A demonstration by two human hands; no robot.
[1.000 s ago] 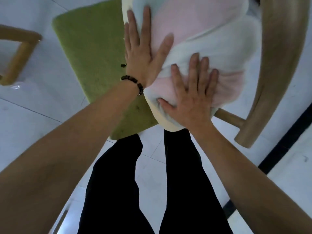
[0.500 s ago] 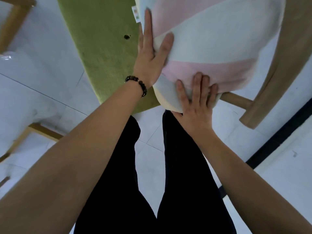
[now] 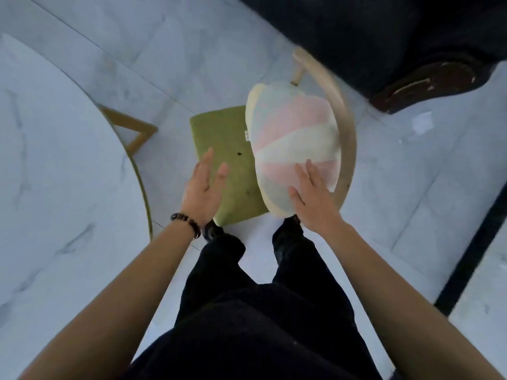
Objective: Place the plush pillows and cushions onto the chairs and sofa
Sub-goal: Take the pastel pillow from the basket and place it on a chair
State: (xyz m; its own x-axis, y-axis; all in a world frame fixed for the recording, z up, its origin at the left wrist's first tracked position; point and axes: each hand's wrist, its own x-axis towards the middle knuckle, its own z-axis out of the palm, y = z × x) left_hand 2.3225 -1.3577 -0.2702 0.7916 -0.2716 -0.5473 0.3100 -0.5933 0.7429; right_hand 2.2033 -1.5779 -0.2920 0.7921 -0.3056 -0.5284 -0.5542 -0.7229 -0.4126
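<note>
The striped pillow is propped against the chair back. The right hand is laid flat on its near end, fingers spread. The left hand is held open and empty beside it.

Left hand and right hand outstretched, open-palmed

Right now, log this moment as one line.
step: pillow placed | striped pillow: propped against chair backrest, on green seat | left hand: open, off pillow | right hand: open, fingertips over pillow
</note>
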